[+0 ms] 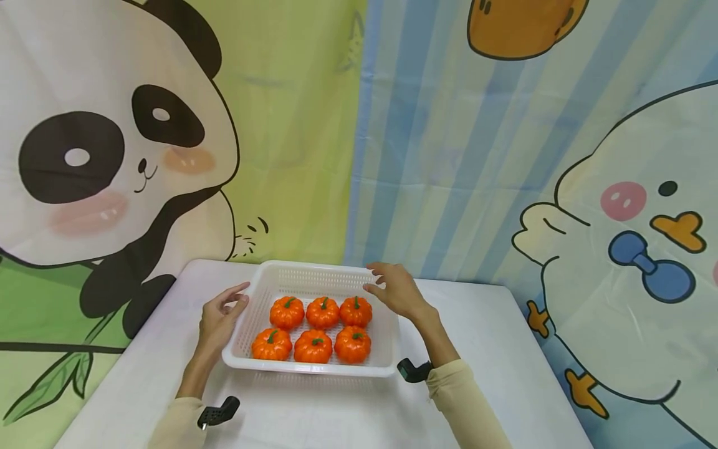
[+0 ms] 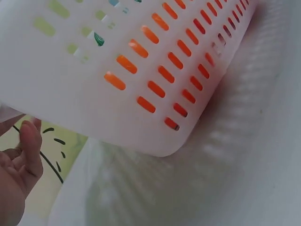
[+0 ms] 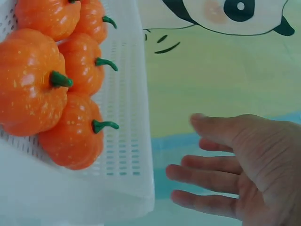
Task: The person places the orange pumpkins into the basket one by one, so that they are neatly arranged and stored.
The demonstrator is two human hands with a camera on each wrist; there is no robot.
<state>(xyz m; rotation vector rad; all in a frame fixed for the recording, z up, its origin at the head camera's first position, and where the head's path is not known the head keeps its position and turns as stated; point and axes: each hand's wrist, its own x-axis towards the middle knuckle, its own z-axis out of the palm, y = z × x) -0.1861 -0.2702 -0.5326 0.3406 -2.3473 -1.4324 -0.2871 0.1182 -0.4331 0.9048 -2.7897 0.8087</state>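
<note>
A white perforated plastic basket (image 1: 311,369) sits on the table, holding several small orange pumpkins (image 1: 312,347) with green stems, in two rows. My left hand (image 1: 217,319) is at the basket's left side, index finger and thumb spread with a gap between them. In the left wrist view, fingertips of the left hand (image 2: 21,160) reach up right at the rim, next to the slotted basket wall (image 2: 94,113). By the back right corner is my right hand (image 1: 397,290), its fingers loosely bent. The right wrist view shows this right hand (image 3: 244,165) apart from the rim, holding nothing.
A white cloth covers the table (image 1: 465,349). Behind it hangs a curtain with a cartoon panda (image 1: 191,137) on the left and a white cartoon bird (image 1: 606,312) on the right. Black wrist cameras (image 1: 220,411) sit at both sleeves.
</note>
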